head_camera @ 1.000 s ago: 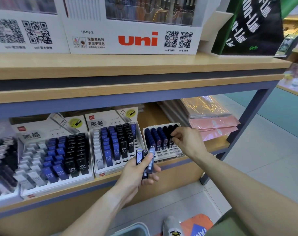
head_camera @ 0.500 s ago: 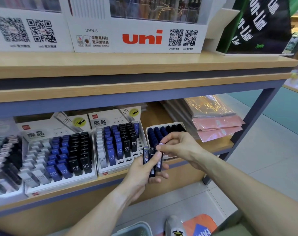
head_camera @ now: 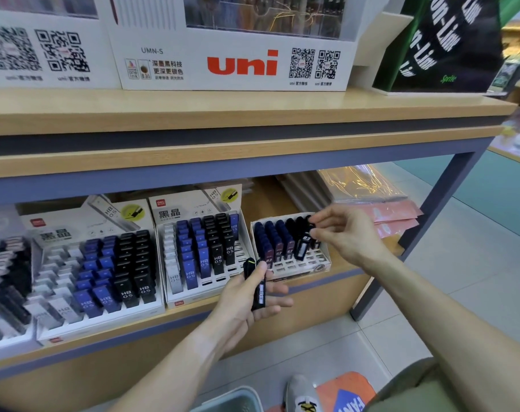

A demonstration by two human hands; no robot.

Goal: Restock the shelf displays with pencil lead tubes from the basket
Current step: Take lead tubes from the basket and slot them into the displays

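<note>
**Ana:** Over the rightmost display tray [head_camera: 291,264], the right hand [head_camera: 346,233] had a dark lead tube [head_camera: 302,246] pinched by its top between thumb and fingertips, the lower end down among the slots of the black row. I'd judge that grip was chosen so the tube hung upright and could drop straight in.

**Ben:** And the spare stock?

**Ana:** Lower down, just in front of the shelf edge, the left hand [head_camera: 249,298] held a small bunch of tubes [head_camera: 257,285], thumb pressed across them and fingers curled loosely beneath. Kept close to the tray, I'd say, so the feeding hand had a short trip each time.

**Ben:** How full was that tray?

**Ana:** Blue tubes stood in the left rows, black in the right, and the front slots were bare. Plenty left to fill, by my reckoning.

**Ben:** Neighbours?

**Ana:** Just beside it on the left sat a bigger display box [head_camera: 199,248] marked HB 0.5, with white, blue and black rows, then another box [head_camera: 92,272] further left. Pink and orange packets [head_camera: 383,209] lay behind to the right. At the bottom edge, a pale basket rim [head_camera: 232,399] showed near a shoe [head_camera: 303,394]; what was in it I couldn't tell.
</note>
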